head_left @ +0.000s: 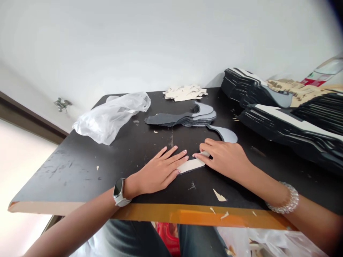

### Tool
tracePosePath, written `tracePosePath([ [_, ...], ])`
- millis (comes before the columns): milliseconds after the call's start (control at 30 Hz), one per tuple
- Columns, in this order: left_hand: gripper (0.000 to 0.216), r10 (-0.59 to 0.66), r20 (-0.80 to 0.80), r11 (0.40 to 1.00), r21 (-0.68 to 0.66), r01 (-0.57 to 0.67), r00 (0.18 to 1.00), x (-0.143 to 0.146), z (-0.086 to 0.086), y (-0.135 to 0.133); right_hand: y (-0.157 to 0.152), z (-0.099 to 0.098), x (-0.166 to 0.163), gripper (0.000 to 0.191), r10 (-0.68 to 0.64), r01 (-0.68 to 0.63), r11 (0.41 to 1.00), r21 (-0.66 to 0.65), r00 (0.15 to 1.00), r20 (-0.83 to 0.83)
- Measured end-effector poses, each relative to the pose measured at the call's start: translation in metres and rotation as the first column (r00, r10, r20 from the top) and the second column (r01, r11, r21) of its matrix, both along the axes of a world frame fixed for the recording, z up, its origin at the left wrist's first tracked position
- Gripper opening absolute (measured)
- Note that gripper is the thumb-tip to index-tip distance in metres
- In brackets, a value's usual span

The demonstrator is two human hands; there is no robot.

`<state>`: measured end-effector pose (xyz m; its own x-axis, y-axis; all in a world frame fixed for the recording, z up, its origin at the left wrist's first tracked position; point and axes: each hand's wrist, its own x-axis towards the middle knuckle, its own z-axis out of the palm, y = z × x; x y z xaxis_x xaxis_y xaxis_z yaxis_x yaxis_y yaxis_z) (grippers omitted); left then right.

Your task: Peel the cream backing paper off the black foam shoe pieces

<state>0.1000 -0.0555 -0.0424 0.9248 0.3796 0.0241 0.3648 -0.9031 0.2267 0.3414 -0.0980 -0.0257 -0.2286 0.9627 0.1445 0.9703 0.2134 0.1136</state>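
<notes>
Closest to my camera, the left forearm and right forearm reach in over a black table. I see the left hand laid flat, fingers spread and grasping nothing, its fingertips resting on the left end of a cream strip. The right hand is curled, thumb and fingers pinching the strip's raised right end. Between the 2 hands, the strip lies on a dark backing, its long axis running from the left fingertips rightward and slightly away to the right thumb. Just beyond the right knuckles, a grey curved piece points its rounded end right; I can't tell whether it joins the backing underneath.

Farther ahead of both hands, 1 stack points its narrow ends left, with cream offcuts behind. A plastic bag lies beyond the left hand. Well right of the right hand stand taller stacks; past them, a bottle's red-and-white label is too blurred for me to read.
</notes>
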Motion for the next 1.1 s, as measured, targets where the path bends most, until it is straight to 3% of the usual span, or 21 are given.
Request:
tracePosePath([
  [233, 0.048, 0.002, 0.003, 1.0, -0.031, -0.002, 1.0, 0.0, 0.005, -0.001, -0.001, -0.001, 0.005, 0.036, 0.02, -0.021, 0.999, -0.028, 0.999, -0.038],
  [400, 0.048, -0.003, -0.008, 0.999, -0.044, 0.003, 1.0, 0.0, 0.007, 0.0, 0.005, 0.005, 0.025, 0.019, 0.071, -0.153, 0.965, -0.212, 0.934, -0.351],
  [500, 0.048, -0.006, -0.016, 0.999, -0.052, 0.005, 1.0, 0.0, 0.008, 0.001, 0.01, 0.006, 0.034, 0.013, 0.083, -0.224, 0.938, -0.265, 0.885, -0.457],
  [700, 0.048, -0.001, -0.015, 0.999, -0.042, 0.001, 1.0, 0.001, 0.007, 0.0, 0.016, 0.0, 0.038, 0.015, 0.061, -0.227, 0.924, -0.308, 0.882, -0.468],
  [1100, 0.048, -0.012, 0.011, 1.0, -0.029, 0.012, 1.0, 0.001, 0.007, 0.0, 0.014, -0.002, 0.036, 0.011, 0.058, -0.211, 0.942, -0.26, 0.868, -0.494],
])
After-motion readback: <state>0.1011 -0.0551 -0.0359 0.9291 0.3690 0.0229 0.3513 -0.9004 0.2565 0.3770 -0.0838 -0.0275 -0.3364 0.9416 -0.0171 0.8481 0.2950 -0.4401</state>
